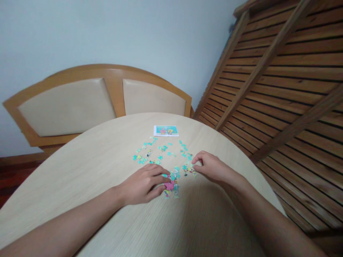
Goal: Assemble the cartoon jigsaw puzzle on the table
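Small teal jigsaw pieces lie scattered on a round pale wooden table. A joined cluster of pieces with a pink figure sits near the middle. My left hand rests flat on the table, its fingertips on the left side of this cluster. My right hand lies to the right, fingers curled, thumb and forefinger pinched near a few loose pieces; whether it holds one I cannot make out. A small reference picture card lies at the far side of the table.
A wooden headboard with two beige padded panels leans against the pale wall behind the table. A slatted wooden bed frame stands tilted at the right, close to the table's edge.
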{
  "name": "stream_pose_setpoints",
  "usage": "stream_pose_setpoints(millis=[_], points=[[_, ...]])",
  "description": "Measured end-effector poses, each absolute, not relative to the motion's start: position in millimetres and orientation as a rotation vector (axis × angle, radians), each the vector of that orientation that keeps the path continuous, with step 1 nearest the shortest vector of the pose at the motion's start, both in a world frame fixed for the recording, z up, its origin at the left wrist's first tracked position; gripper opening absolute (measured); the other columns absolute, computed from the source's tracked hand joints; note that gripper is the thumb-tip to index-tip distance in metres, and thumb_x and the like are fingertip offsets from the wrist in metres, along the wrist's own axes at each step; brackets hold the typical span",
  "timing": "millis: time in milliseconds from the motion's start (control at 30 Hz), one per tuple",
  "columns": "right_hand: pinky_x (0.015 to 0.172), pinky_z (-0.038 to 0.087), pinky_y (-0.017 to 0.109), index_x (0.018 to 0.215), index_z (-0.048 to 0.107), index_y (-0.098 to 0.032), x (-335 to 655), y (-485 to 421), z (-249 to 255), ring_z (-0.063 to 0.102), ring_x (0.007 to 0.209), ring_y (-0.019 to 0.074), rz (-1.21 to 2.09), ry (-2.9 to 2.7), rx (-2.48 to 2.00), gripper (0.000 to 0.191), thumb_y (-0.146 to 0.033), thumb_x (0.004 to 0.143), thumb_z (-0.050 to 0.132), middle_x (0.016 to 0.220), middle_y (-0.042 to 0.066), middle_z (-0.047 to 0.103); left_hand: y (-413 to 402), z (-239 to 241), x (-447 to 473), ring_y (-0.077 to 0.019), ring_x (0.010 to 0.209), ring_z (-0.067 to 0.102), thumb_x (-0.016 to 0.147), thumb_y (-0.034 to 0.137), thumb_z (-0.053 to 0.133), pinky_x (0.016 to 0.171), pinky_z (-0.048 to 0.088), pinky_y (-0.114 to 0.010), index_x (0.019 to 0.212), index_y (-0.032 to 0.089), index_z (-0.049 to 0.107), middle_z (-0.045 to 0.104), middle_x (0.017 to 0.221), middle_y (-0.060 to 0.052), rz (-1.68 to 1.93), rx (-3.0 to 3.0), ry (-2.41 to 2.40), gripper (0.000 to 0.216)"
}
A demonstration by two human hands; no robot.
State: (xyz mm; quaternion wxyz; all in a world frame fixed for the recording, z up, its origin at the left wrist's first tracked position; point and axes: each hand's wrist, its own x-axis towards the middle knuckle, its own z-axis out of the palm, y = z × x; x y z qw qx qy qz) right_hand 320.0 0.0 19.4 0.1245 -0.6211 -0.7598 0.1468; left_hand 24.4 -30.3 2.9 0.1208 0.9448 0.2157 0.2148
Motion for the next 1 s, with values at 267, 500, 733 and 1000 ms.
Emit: stream_pose_setpoints(millis=[267, 500, 733, 1000], points=[[0.075, 0.041, 0.027, 0.095, 0.07, -0.018, 310, -8, 31, 0.064, 0.078, 0.0175, 0.481, -2.26, -1.809, 0.019, -0.017, 0.079, 0.059, 0.085, 0.003, 0.072, -30, 2, 25, -0.0222, 0.108, 0.062, 0.1, 0.024, 0.048, 0.096, 0.05, -0.039, 0.113, 0.022, 0.068, 0.068, 0.116, -0.008, 0.626, 2.767, 0.641, 0.023], [0.078, 0.04, 0.028, 0.095, 0.072, -0.02, 305, -10, 33, 0.067, 0.08, 0.0179, 0.495, -2.202, -1.892, 0.02, -0.017, 0.08, 0.059, 0.085, 0.002, 0.074, -30, 3, 25, -0.021, 0.102, 0.064, 0.097, 0.02, 0.048, 0.092, 0.051, -0.038, 0.105, 0.02, 0.067, 0.069, 0.111, -0.007, 0.625, 2.775, 0.694, 0.021], [0.082, 0.04, 0.032, 0.091, 0.071, -0.02, 306, -10, 30, 0.065, 0.087, 0.0203, 0.418, -2.246, -1.879, 0.014, -0.023, 0.08, 0.063, 0.096, 0.005, 0.074, -30, 1, 24, -0.0218, 0.109, 0.063, 0.098, 0.022, 0.049, 0.097, 0.05, -0.039, 0.114, 0.022, 0.067, 0.068, 0.118, -0.008, 0.624, 2.764, 0.645, 0.024], [0.069, 0.045, 0.027, 0.088, 0.07, -0.02, 299, -9, 24, 0.063, 0.07, 0.0157, 0.607, -2.101, -1.604, 0.013, -0.021, 0.081, 0.059, 0.076, 0.001, 0.07, -30, 3, 26, -0.0211, 0.106, 0.065, 0.098, 0.021, 0.049, 0.095, 0.051, -0.039, 0.116, 0.022, 0.065, 0.07, 0.112, -0.007, 0.662, 2.728, 0.699, 0.024]])
